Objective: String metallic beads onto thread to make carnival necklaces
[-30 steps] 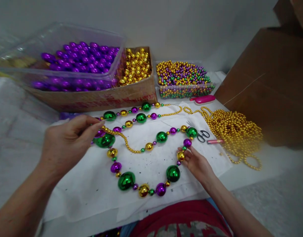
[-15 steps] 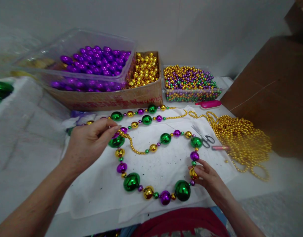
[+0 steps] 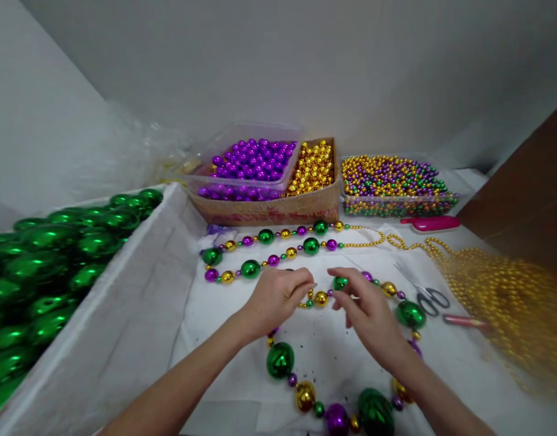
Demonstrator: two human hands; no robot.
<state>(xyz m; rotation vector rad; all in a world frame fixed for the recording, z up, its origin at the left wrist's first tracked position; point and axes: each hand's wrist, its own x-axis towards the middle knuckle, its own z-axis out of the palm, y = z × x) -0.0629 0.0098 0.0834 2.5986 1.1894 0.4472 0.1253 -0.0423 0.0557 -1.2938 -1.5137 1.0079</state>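
A bead necklace (image 3: 305, 396) of large green, gold and purple balls lies in a loop on the white cloth, with small beads between the balls. My left hand (image 3: 276, 300) is closed in a pinch at the loop's far side. A short gold bead chain of the necklace shows at its fingertips; the pinch itself is partly hidden. To its right, my right hand (image 3: 367, 315) hovers over the necklace near a green ball, thumb and fingers apart, holding nothing visible. Behind both hands a second bead necklace (image 3: 250, 269) lies stretched out, ending in a thin gold chain.
At left stands a white-lined box (image 3: 137, 272) of big green balls. Behind are a clear tub (image 3: 242, 180) of purple balls, a carton (image 3: 269, 209) with gold balls and a tray (image 3: 396, 204) of small beads. Scissors (image 3: 433, 301), a pink-handled tool (image 3: 435, 223) and gold chains (image 3: 500, 297) lie right.
My right hand has left the gold ball at the loop's right side and come up beside my left hand, fingers apart. The left hand still pinches. The view has turned left, showing the green balls.
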